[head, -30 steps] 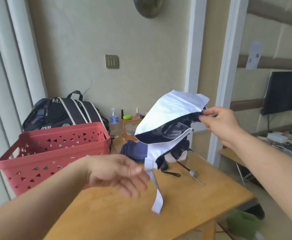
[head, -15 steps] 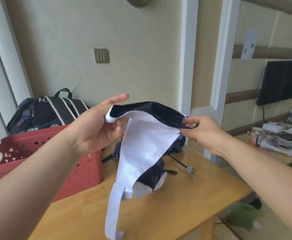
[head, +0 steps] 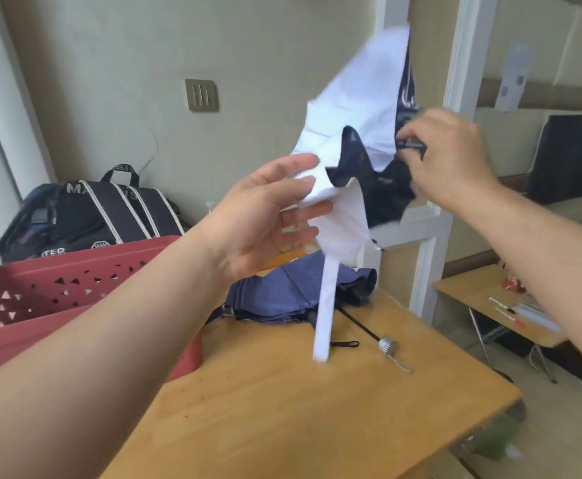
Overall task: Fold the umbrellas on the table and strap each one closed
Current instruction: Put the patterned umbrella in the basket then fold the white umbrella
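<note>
A white umbrella with a black lining (head: 355,108) is held up in the air above the wooden table (head: 300,402). My right hand (head: 450,157) pinches its rib tips at the right side. My left hand (head: 265,216) has straight fingers spread against the white cloth from the left. The umbrella's long white strap (head: 326,312) hangs straight down toward the table. A second, navy blue umbrella (head: 296,295) lies collapsed on the table's far side, its thin shaft ending in a silver handle cap (head: 386,345).
A red perforated basket (head: 58,292) stands at the table's left, with a black backpack (head: 92,216) behind it. A small side table (head: 483,299) with pens stands at the right, below a dark screen (head: 573,150). A white door frame (head: 434,236) rises behind the table.
The umbrella has swung up and turned, its white cloth now pointing upward. My left hand let go of the cloth edge and now lies flat against it. The strap hangs straighter.
</note>
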`<state>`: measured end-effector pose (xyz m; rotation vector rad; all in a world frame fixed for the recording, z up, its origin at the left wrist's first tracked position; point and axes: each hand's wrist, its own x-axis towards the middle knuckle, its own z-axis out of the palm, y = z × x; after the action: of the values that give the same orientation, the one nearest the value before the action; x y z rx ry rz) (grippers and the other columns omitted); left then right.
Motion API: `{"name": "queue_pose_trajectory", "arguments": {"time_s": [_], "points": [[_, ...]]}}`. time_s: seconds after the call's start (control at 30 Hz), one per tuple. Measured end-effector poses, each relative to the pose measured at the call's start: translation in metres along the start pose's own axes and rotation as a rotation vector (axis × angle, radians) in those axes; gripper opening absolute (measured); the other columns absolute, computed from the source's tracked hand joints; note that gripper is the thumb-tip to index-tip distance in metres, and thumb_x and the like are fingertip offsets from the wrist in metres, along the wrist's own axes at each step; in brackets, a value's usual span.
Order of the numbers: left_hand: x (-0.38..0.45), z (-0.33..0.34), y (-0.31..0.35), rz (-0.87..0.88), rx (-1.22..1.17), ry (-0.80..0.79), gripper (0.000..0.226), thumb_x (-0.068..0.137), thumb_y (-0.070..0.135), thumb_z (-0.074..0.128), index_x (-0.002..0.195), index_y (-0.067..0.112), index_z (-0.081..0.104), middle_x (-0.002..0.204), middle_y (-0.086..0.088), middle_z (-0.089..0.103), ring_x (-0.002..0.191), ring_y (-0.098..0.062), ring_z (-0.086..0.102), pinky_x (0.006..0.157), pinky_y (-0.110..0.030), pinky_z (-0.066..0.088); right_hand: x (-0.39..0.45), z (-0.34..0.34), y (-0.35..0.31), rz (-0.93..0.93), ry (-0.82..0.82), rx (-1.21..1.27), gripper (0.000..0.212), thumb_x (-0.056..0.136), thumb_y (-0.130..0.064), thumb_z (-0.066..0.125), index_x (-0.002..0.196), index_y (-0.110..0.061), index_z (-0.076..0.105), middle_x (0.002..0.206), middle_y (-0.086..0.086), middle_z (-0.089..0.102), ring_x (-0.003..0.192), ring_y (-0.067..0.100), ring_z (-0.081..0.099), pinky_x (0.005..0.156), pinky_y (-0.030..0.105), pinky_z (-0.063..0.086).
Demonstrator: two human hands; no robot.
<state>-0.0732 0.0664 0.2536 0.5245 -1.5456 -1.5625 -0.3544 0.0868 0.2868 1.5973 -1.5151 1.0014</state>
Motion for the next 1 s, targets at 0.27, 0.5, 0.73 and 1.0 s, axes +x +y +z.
{"name": "queue_pose_trajectory", "arguments": {"time_s": [0.27,0.5,0.73,1.0], "points": [[-0.057,-0.051,-0.084,-0.26,-0.034,0.115,0.021,0.096,0.01,0.066,0.105,0.024,0.08,0.103,-0.002,0.077,0.089,-0.02,0.071,0.095,-0.041,0.05,-0.104,0.076,-0.049,0.172,-0.048,0.348,0.012,0.089,-0.008,0.077,0.099,-0.012,0.073,0.097,-0.003,0.059,0.086,0.012,0.055,0.074,0.014,0.041],[-0.144,-0.11,-0.167,-0.686,0.138,0.013,0.017,0.096,0.008,0.069,0.1,0.022,0.076,0.092,-0.008,0.073,0.066,-0.012,0.059,0.071,-0.026,0.051,-0.282,0.16,-0.088,0.395,-0.457,0.548,0.024,0.081,0.003,0.082,0.091,-0.018,0.077,0.092,-0.013,0.062,0.087,0.004,0.064,0.08,0.017,0.05],[-0.109,-0.117,-0.137,-0.415,-0.011,-0.017,0.032,0.096,0.024,0.068,0.125,0.014,0.074,0.105,-0.01,0.072,0.082,-0.018,0.067,0.085,-0.033,0.056,-0.242,0.154,-0.062,0.675,-0.934,0.805,0.013,0.088,-0.013,0.079,0.094,-0.022,0.075,0.084,-0.006,0.073,0.067,0.015,0.062,0.062,0.027,0.048],[-0.032,-0.097,-0.141,-0.102,0.354,0.189,0.023,0.092,0.009,0.077,0.114,0.014,0.074,0.084,-0.007,0.064,0.079,-0.018,0.061,0.074,-0.03,0.051,-0.221,0.168,-0.056,0.849,-0.943,0.888,0.016,0.086,-0.002,0.079,0.097,-0.011,0.072,0.074,0.001,0.062,0.061,0.016,0.054,0.053,0.026,0.045]]}}
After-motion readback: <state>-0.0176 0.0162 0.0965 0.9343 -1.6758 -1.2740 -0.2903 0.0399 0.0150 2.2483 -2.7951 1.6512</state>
